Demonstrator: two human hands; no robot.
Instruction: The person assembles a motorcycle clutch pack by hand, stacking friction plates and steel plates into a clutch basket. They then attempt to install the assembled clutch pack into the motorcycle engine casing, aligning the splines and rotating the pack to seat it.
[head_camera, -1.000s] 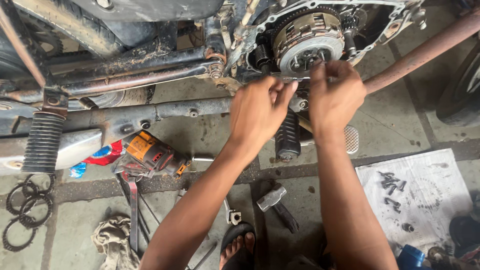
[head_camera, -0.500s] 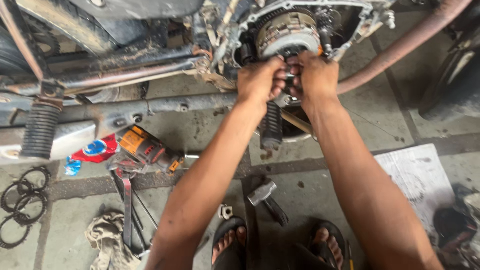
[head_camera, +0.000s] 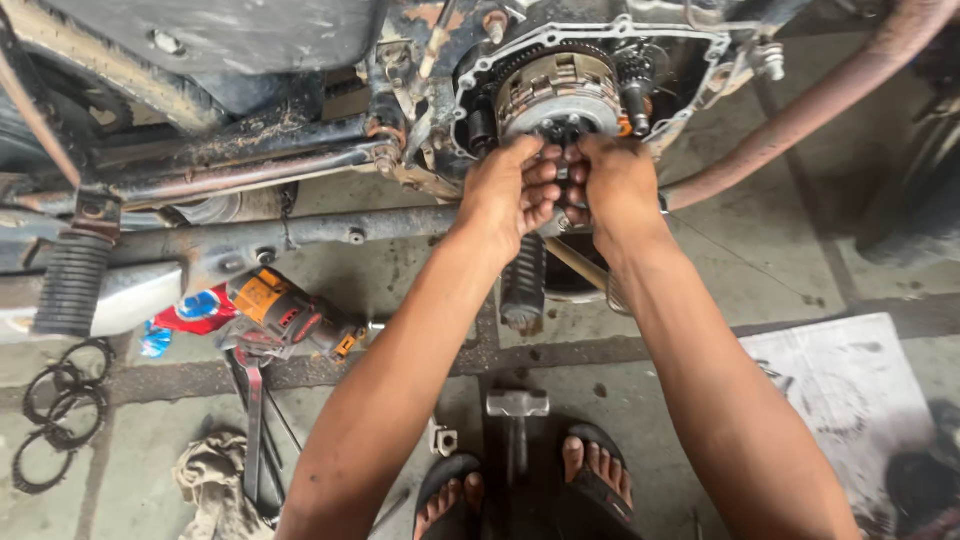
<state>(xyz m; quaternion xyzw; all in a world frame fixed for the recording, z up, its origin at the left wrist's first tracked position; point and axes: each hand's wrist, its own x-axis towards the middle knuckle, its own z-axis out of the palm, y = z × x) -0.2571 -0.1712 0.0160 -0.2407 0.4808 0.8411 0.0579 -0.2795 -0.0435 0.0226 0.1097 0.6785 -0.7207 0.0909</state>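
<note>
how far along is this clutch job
Done: the engine side cover is off, so the clutch sits exposed. In hand: left hand and right hand work together at its lower face. Left: the cover is not refitted; drill and hammer lie on the floor.

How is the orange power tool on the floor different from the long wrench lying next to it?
The orange power tool is chunky, orange and black; the wrench is thin, flat, bare grey metal. The power tool lies crosswise just below the motorcycle frame, while the wrench runs lengthwise toward the rag. Both lie on the concrete floor, untouched: the left hand and right hand are up at the round clutch.
</note>
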